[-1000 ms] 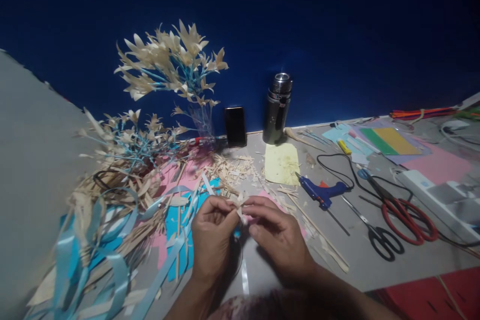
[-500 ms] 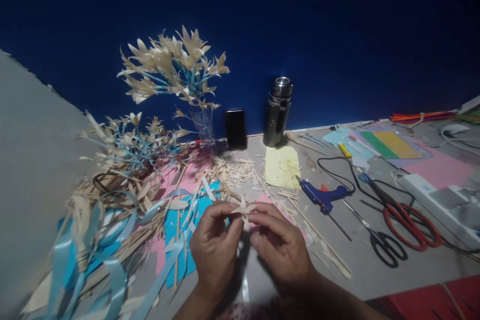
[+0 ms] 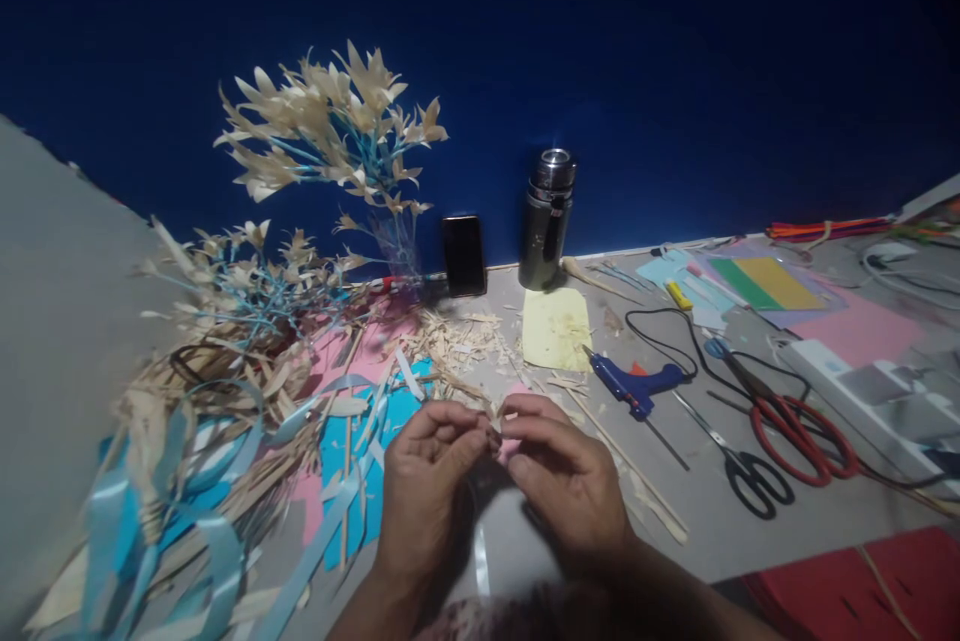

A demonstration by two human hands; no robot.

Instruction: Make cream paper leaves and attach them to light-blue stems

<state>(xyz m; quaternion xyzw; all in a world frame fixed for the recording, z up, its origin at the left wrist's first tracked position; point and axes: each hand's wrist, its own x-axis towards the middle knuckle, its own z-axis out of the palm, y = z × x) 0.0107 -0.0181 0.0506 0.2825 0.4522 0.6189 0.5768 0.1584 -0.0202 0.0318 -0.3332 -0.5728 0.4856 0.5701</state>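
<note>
Close together over the table, my two hands meet at a small pale husk flower (image 3: 494,412), now mostly covered by fingers. My left hand (image 3: 431,471) pinches it between thumb and fingers. From the other side my right hand (image 3: 574,481) curls its fingertips against its petals, with the thumb lower down. Beneath the hands, pink and blue paper (image 3: 358,521) lies among husk scraps (image 3: 465,341). A blue glue gun (image 3: 637,386) rests to the right of my right hand.
Husk flowers on blue stems (image 3: 337,121) stand at the back left, beside a phone (image 3: 464,256) and a metal flask (image 3: 547,221). Right of me lie black-handled scissors (image 3: 757,486), red-handled scissors (image 3: 802,441) and a power strip (image 3: 870,401). Light blue ribbon (image 3: 217,551) curls at the left.
The flower's spread petals, seen between the fingertips before, are now mostly covered by my fingers. The whole view has shifted slightly, with the things on the table appearing further left.
</note>
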